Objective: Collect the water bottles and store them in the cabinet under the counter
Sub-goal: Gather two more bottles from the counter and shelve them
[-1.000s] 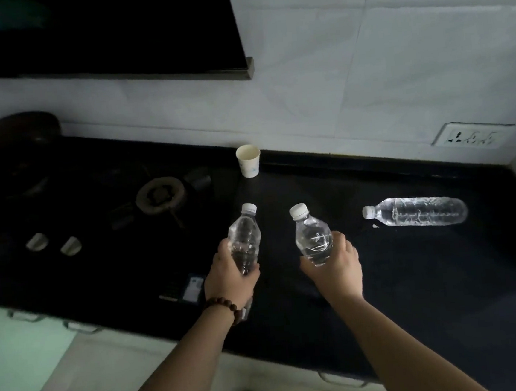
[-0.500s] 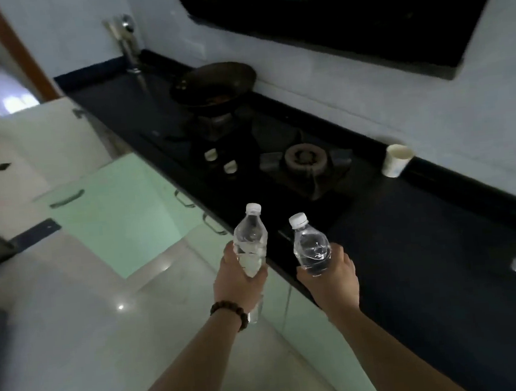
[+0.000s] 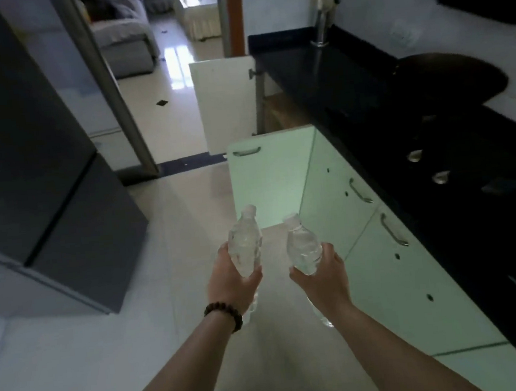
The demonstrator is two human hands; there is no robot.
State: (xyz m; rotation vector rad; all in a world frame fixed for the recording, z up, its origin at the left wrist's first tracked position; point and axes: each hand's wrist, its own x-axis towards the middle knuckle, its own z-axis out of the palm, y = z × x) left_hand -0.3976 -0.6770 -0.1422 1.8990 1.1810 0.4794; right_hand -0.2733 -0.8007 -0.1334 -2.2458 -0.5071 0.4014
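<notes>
My left hand (image 3: 231, 283) grips a clear water bottle (image 3: 244, 243) with a white cap, held upright over the floor. My right hand (image 3: 323, 280) holds a second clear water bottle (image 3: 302, 246), its cap tilted slightly left. Both hands hover in front of the pale green cabinets (image 3: 390, 264) under the black counter (image 3: 432, 136). One green cabinet door (image 3: 267, 175) stands open just beyond the bottles. A white cabinet door (image 3: 226, 101) further back is open too. The inside of either cabinet is not visible.
A dark refrigerator (image 3: 39, 170) stands on the left across a light tiled floor (image 3: 178, 296). A dark wok (image 3: 455, 78) and stove knobs (image 3: 415, 155) sit on the counter. A tap (image 3: 322, 18) stands at the far end. A doorway (image 3: 172, 47) opens to another room.
My view has swung left, away from the counter toward the floor and the open cabinet doors. Both hands still hold their bottles and have come off the counter edge; the lying bottle left view.
</notes>
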